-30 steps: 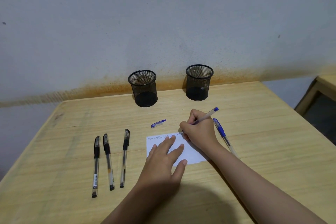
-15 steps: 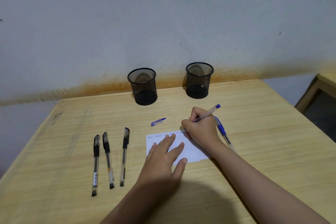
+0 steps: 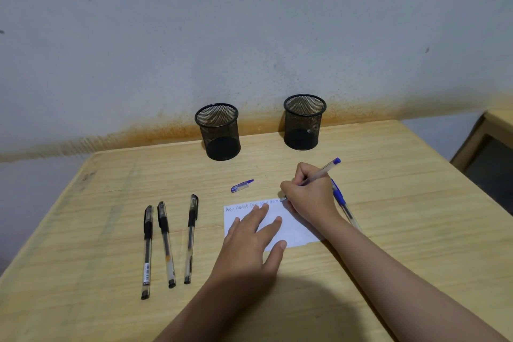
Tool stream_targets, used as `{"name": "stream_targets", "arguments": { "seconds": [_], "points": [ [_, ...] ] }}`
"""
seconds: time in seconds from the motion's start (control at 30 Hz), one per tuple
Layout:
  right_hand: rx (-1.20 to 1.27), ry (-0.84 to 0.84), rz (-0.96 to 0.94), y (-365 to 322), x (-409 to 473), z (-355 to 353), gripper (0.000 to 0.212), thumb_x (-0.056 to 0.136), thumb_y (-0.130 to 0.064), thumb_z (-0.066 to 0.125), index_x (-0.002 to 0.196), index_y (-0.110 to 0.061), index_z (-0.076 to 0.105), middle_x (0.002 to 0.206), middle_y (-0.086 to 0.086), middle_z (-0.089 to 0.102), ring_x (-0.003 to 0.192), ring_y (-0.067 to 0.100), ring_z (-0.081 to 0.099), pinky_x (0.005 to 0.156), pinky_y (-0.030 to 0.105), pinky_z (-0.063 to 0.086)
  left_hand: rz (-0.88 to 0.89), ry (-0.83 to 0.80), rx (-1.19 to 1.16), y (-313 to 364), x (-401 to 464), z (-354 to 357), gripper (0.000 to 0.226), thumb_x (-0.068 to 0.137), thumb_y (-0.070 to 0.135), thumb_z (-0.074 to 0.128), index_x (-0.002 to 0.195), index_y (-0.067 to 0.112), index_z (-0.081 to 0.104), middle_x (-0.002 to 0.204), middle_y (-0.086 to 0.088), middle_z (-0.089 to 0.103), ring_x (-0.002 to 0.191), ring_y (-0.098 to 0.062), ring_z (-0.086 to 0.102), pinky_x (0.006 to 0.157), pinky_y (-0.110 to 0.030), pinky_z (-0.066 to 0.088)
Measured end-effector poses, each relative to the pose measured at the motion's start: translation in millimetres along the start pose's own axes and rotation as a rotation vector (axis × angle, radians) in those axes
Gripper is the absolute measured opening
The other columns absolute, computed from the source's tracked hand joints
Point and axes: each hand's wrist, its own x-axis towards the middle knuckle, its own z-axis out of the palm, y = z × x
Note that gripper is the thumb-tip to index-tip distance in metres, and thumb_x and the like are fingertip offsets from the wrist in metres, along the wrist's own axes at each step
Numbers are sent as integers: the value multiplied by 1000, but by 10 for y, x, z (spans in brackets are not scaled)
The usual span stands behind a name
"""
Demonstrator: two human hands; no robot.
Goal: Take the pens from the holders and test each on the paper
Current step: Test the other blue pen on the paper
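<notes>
— Wooden tabletop point(image 3: 388, 175), pale and grained; what do you count on it?

— Two round black wire-mesh pen holders point(image 3: 219, 133) point(image 3: 304, 122) stand at the far edge by the wall, well apart, both empty as far as I can see through the mesh. Three capped black-gripped clear pens point(image 3: 147, 251) point(image 3: 166, 243) point(image 3: 191, 237) lie side by side at the left. One small white sheet of paper point(image 3: 294, 226) lies in the middle, and one loose blue-and-clear pen cap point(image 3: 242, 185) just beyond it.

— And blue pens?

— Two. One clear pen with a blue end plug point(image 3: 322, 172) is clamped in the right hand point(image 3: 311, 197), fingers curled tight round the barrel, tip at the paper's far right corner. Another blue-gripped clear pen point(image 3: 342, 204) lies on the wood just beside that hand.

— The left hand point(image 3: 249, 247)?

— Flat on the paper, fingers spread apart, gripping nothing.

— What can't you make out?

— One line of handwriting runs along the paper's top edge, too small to read. The left hand covers much of the sheet, the right wrist hides part of the resting blue pen, and a second wooden piece of furniture point(image 3: 491, 147) is cut off at the right.
</notes>
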Motion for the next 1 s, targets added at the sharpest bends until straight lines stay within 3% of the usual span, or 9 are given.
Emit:
{"name": "stream_targets", "arguments": {
  "seconds": [0.17, 0.27, 0.5, 0.63, 0.77, 1.0],
  "points": [
    [-6, -2, 3, 2, -2, 4, 27, 76, 2, 64, 59, -7, 45, 53, 10, 48, 50, 17, 50, 41, 13, 39, 7, 6, 9, -7, 8, 1, 48, 95, 43, 38, 142, 36, 32, 156, 15, 11, 142, 3, -2, 115, -24, -6],
    [1, -12, 7, 15, 10, -1, 28, 75, 2, 64, 58, -8, 44, 54, 13, 48, 52, 23, 52, 46, 25, 43, 13, 5, 4, -3, 3, 3, 47, 95, 42, 39, 141, 35, 33, 156, 14, 10, 139, 7, -3, 114, -23, -7],
    [35, 27, -3, 4, 7, -5, 28, 74, 4, 64, 56, -6, 45, 51, 9, 46, 45, 6, 46, 40, 10, 37, 4, 0, 12, 1, 4, -7, 47, 95, 43, 37, 142, 36, 31, 156, 16, 9, 141, 4, -3, 115, -24, -7],
    [20, 2, 1, 6, 15, 11, 26, 75, 1, 66, 59, -6, 47, 54, 12, 51, 46, 6, 50, 41, 10, 40, -4, -7, 15, 5, 2, -17, 48, 95, 43, 37, 142, 37, 31, 156, 17, 9, 142, 3, -3, 115, -25, -6],
    [23, 14, -1, 17, 17, 11, 25, 76, 0, 66, 60, -6, 47, 57, 18, 52, 53, 22, 54, 44, 18, 43, 2, -7, 18, 5, 4, -15, 48, 95, 43, 37, 142, 36, 31, 156, 16, 10, 142, 3, -2, 115, -25, -6],
    [21, 4, -10, -4, -2, 0, 30, 76, 1, 66, 57, -10, 45, 51, 8, 49, 43, 6, 50, 40, 12, 41, -1, -8, 7, 3, -2, -16, 48, 95, 43, 37, 142, 37, 31, 156, 16, 10, 142, 3, -2, 116, -25, -6]
  ]
}}
